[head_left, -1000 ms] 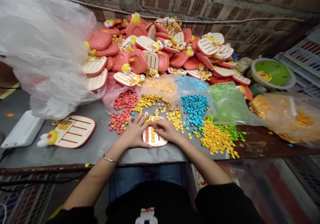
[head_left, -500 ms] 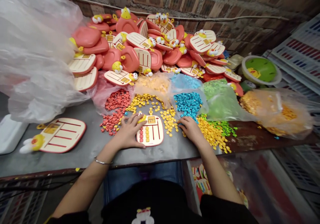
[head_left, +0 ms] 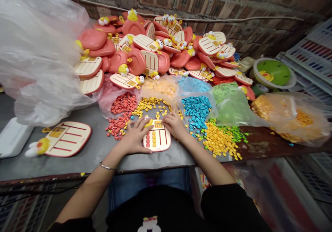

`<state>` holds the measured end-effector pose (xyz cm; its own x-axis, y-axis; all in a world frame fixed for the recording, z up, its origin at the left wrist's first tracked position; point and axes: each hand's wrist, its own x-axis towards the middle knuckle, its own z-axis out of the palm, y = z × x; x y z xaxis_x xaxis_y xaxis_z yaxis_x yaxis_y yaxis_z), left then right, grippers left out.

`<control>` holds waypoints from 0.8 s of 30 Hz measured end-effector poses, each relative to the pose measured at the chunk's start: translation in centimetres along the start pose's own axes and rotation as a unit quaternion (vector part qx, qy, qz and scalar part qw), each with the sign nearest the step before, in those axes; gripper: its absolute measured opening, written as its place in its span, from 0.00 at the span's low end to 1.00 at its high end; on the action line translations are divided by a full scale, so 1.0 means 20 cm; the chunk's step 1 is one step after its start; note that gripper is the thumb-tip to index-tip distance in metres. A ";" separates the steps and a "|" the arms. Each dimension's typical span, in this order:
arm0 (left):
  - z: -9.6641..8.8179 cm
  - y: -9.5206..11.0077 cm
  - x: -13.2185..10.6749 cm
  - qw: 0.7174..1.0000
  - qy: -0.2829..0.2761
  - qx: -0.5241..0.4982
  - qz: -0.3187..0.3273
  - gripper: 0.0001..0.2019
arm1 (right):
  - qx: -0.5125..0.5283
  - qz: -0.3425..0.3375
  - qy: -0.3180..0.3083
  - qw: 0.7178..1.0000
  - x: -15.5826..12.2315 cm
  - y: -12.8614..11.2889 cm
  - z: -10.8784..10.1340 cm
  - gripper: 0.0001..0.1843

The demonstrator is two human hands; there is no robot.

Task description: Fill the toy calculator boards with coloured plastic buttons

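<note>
A small cream toy abacus board (head_left: 157, 140) with red and yellow beads in its slots lies on the grey table (head_left: 98, 156) in front of me. My left hand (head_left: 135, 137) rests flat against the board's left edge, fingers spread. My right hand (head_left: 174, 125) sits at the board's upper right corner, fingers curled together over the yellow beads (head_left: 153, 104); what they pinch is hidden. Loose piles of red beads (head_left: 121, 114), blue beads (head_left: 197, 109), orange-yellow beads (head_left: 220, 142) and green beads (head_left: 234, 131) surround the board.
A heap of red and cream toy boards (head_left: 160, 48) is stacked against the brick wall. One empty board (head_left: 64, 138) lies at left. A big clear plastic bag (head_left: 38, 52) fills the left. Bagged beads (head_left: 293, 118), a green bowl (head_left: 275, 73) and white crates (head_left: 311, 55) stand right.
My right hand went out to the bead piles on the right, then came back to the board's upper right corner. My left hand stayed on the board's left edge.
</note>
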<state>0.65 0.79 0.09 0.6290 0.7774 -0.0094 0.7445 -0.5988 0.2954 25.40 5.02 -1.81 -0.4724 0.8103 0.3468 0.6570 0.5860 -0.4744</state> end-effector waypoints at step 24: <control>-0.01 0.01 0.00 1.000 -0.003 0.000 -0.018 0.50 | 0.179 0.052 -0.049 0.981 -0.24 -0.06 -0.19 0.11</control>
<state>0.84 0.72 0.27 0.6031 0.7972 -0.0265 0.7669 -0.5703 0.2941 29.04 0.41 0.20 -0.4799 0.8515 0.2111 0.4639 0.4505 -0.7628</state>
